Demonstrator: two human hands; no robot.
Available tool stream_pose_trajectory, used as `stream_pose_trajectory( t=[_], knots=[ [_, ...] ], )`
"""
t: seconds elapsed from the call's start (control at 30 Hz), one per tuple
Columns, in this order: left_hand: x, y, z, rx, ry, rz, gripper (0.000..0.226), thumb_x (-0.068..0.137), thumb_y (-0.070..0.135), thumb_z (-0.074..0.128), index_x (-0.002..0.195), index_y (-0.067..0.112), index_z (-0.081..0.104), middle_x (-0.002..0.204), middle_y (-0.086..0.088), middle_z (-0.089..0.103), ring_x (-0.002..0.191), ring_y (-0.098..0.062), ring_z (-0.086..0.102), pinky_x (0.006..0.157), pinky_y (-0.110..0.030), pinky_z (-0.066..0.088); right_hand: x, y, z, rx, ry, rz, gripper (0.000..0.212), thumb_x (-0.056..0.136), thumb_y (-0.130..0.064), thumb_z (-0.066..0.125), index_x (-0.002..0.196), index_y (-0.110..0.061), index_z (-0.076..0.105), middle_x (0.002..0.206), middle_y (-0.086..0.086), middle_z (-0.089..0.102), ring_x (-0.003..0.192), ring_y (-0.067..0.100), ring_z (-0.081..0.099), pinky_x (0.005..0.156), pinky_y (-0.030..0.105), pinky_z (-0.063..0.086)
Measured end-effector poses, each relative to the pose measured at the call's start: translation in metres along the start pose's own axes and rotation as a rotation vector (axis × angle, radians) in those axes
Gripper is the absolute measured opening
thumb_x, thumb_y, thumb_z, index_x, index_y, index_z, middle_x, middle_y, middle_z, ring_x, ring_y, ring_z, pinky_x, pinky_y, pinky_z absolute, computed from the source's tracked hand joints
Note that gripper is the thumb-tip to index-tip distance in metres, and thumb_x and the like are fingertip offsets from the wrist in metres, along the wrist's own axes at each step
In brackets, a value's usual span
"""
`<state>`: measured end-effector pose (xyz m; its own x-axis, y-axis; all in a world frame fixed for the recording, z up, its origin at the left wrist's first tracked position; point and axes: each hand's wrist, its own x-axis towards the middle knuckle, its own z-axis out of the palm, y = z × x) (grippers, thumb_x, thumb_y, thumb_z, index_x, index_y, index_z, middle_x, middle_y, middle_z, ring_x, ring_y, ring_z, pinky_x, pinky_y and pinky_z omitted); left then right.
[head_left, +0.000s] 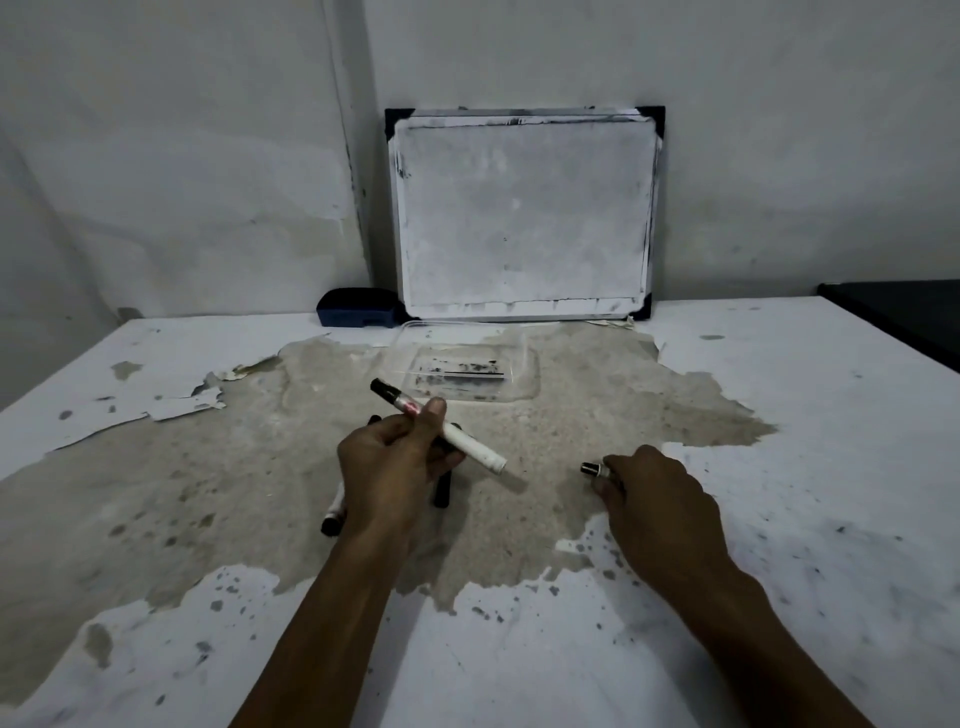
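Note:
My left hand (392, 467) holds a white marker with a black cap (470, 441) above the table, its cap pointing up and to the left. Under that hand lie more markers: one white with a dark end (332, 514) at its left and a black one (442, 491) at its right. My right hand (657, 501) rests on the table with its fingers curled round another marker (592, 469), whose black tip sticks out to the left. A smudged whiteboard (522, 213) leans against the wall at the back.
A clear plastic tray (519, 343) with ink stains lies flat before the whiteboard. A dark blue eraser (358, 309) sits to the left of the board. The table (831, 467) has peeling white covering around a bare patch. A dark object (904, 312) stands at the far right.

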<state>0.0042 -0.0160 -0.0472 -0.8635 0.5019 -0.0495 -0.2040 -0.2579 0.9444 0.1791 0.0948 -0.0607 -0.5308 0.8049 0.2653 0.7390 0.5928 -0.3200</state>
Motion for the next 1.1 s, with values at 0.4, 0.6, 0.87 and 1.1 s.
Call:
stream_pose_trajectory(
  t=[0.4,0.6,0.87,1.1],
  knots=[
    [-0.017,-0.012,0.020,0.327,-0.021,0.529,0.009,0.087,0.013,0.068,0.090,0.014,0.060,0.082,0.000,0.074,0.077,-0.008,0.074,0.066,-0.028,0.062,-0.004,-0.001,0.000,0.029,-0.003,0.004,0.026,0.095,-0.034,0.046,0.115,-0.021,0.058,0.107,0.002,0.058,0.098,0.020,0.057,0.069,0.029,0.040],
    [-0.011,-0.019,0.020,0.441,-0.099,0.467,0.012,0.089,0.015,0.067,0.086,0.022,0.058,0.077,-0.001,0.074,0.069,-0.009,0.074,0.061,-0.035,0.063,-0.005,-0.001,-0.002,0.063,-0.019,0.012,0.031,0.096,-0.033,0.046,0.124,-0.022,0.052,0.115,0.002,0.057,0.105,0.021,0.056,0.076,0.031,0.044],
    [-0.018,-0.008,0.025,0.188,-0.065,0.492,0.005,0.092,0.013,0.062,0.093,0.010,0.057,0.084,-0.016,0.074,0.081,-0.022,0.075,0.066,-0.036,0.062,-0.005,-0.003,-0.003,0.108,-0.032,0.028,0.044,0.095,-0.034,0.049,0.136,-0.024,0.037,0.122,0.004,0.055,0.112,0.024,0.055,0.085,0.038,0.047],
    [-0.010,-0.019,0.020,0.477,-0.098,0.396,0.015,0.088,0.020,0.068,0.088,0.007,0.060,0.072,-0.009,0.075,0.064,-0.016,0.074,0.058,-0.039,0.062,-0.006,-0.003,-0.003,0.108,-0.033,0.024,0.046,0.094,-0.035,0.050,0.137,-0.025,0.036,0.124,0.004,0.055,0.111,0.023,0.055,0.086,0.039,0.048]
  ],
)
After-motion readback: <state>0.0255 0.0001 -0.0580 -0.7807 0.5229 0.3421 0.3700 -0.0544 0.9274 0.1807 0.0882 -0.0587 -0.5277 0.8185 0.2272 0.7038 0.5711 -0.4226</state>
